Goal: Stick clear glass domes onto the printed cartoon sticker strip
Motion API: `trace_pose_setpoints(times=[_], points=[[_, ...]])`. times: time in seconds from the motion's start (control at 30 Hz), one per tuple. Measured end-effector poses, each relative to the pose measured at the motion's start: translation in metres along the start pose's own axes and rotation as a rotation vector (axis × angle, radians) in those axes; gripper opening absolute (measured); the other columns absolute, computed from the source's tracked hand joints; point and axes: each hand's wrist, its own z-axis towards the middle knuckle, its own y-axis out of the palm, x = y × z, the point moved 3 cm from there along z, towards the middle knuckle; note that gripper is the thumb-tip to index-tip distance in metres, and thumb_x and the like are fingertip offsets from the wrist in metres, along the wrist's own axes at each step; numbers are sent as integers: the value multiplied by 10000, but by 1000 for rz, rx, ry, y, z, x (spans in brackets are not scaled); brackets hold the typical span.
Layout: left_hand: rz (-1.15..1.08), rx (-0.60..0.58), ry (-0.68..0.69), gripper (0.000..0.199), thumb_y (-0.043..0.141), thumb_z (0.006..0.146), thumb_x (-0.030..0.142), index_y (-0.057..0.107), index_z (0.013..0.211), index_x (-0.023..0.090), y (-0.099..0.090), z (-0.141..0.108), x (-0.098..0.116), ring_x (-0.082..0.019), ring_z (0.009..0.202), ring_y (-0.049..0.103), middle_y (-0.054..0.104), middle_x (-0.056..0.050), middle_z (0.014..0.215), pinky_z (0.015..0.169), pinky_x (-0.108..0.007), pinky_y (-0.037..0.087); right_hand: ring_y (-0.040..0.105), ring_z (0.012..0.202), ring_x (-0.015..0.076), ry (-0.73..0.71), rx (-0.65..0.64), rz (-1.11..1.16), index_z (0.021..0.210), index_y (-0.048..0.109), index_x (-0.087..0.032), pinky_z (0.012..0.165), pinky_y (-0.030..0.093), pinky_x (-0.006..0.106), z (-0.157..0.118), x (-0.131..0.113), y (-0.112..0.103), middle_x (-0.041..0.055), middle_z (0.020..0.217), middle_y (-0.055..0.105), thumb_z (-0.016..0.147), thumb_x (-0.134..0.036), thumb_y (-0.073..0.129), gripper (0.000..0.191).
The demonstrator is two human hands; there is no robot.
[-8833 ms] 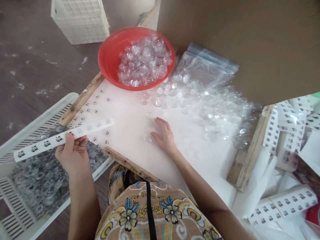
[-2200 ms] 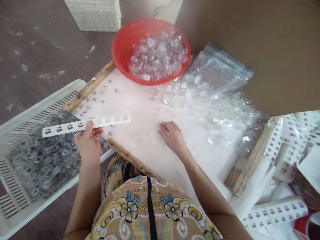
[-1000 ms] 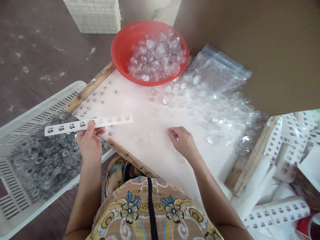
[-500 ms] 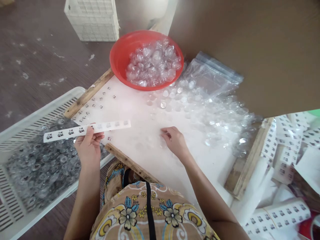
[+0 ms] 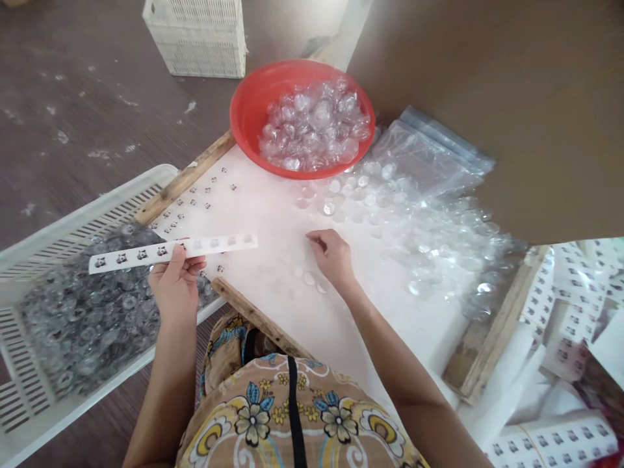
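Observation:
My left hand (image 5: 175,283) pinches a long white sticker strip (image 5: 171,251) near its middle, held level over the edge of a white slatted basket (image 5: 58,221). The strip's left part carries small dark printed stickers; its right part shows pale empty spots. My right hand (image 5: 333,255) rests on the white board (image 5: 258,208), fingers curled and tips together among a few clear round domes (image 5: 308,279). Whether it pinches one is hidden. Small dark stickers (image 5: 195,198) lie in rows on the board's left part.
A red bowl (image 5: 244,110) heaped with clear domes stands at the board's far edge. Loose domes and clear zip bags (image 5: 429,156) spread to the right. A brown cardboard sheet (image 5: 511,97) looms at upper right. More sticker strips (image 5: 560,442) pile at lower right. Another white crate (image 5: 199,36) sits behind.
My right hand slid a little toward the bowl across the board, leaving a few domes behind it. The left hand holds the strip as before. The view shifted slightly.

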Motion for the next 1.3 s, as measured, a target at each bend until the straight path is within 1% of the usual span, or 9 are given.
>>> trace_pose_setpoints(times=[0.13, 0.27, 0.37, 0.47, 0.57, 0.77, 0.97, 1.13, 1.3], points=[[-1, -3, -16, 331, 864, 585, 321, 718, 783, 100, 4, 0, -3, -129, 488, 645, 693, -11, 614, 479, -212, 544, 576, 634, 139, 393, -114, 399, 925, 620, -181, 579, 504, 286, -13, 11, -13, 1, 722, 602, 766, -337, 642, 224], [20, -4, -7, 302, 837, 611, 323, 711, 774, 103, 9, 0, -3, -128, 486, 642, 685, -13, 601, 480, -212, 545, 581, 593, 133, 517, -76, 249, 876, 603, -183, 557, 500, 286, -21, 20, -29, 3, 728, 607, 748, -304, 627, 178], [29, -11, -2, 262, 828, 622, 315, 699, 735, 117, 10, -2, -3, -128, 490, 642, 688, -11, 612, 485, -218, 550, 586, 610, 143, 371, 13, -37, 905, 620, -194, 623, 516, 333, -17, 17, -39, 41, 852, 642, 806, -272, 572, 135], [19, -7, 1, 254, 835, 618, 301, 703, 739, 121, 8, -5, -1, -124, 485, 641, 692, -5, 615, 480, -212, 547, 608, 812, 220, 138, 146, -313, 1013, 635, -187, 770, 513, 412, -7, 12, -44, 118, 1039, 624, 830, -211, 545, 205], [26, 2, 17, 250, 829, 632, 298, 713, 766, 120, 5, -6, 2, -120, 482, 640, 687, 0, 601, 483, -205, 546, 561, 979, 294, 53, 152, -478, 1035, 650, -170, 848, 486, 460, -3, 14, -40, 160, 1074, 606, 818, -157, 531, 248], [30, 20, -2, 253, 830, 619, 292, 693, 740, 116, 3, -1, -3, -122, 476, 637, 687, -4, 605, 477, -207, 543, 576, 922, 265, 30, 65, -411, 968, 662, -183, 815, 483, 404, -19, 18, -31, 122, 979, 645, 842, -176, 478, 223], [27, -11, -6, 219, 809, 662, 283, 683, 740, 121, 11, -1, -5, -126, 493, 642, 687, -6, 609, 489, -216, 550, 608, 710, 192, 198, 9, -289, 978, 637, -206, 711, 486, 349, -13, 16, -36, 51, 845, 668, 854, -228, 502, 184], [43, 17, -18, 231, 813, 647, 290, 675, 720, 120, 9, -2, -3, -128, 492, 640, 676, -4, 595, 490, -215, 549, 592, 896, 248, -24, 29, -343, 1068, 640, -202, 788, 514, 405, -11, 5, -24, 120, 1063, 605, 836, -223, 570, 244], [40, 17, 1, 239, 832, 627, 291, 677, 696, 122, 9, -6, 0, -125, 485, 633, 672, -1, 587, 482, -212, 545, 549, 933, 270, -129, 6, -434, 1001, 664, -204, 849, 501, 432, -10, 2, -10, 125, 1022, 593, 866, -155, 517, 205]])
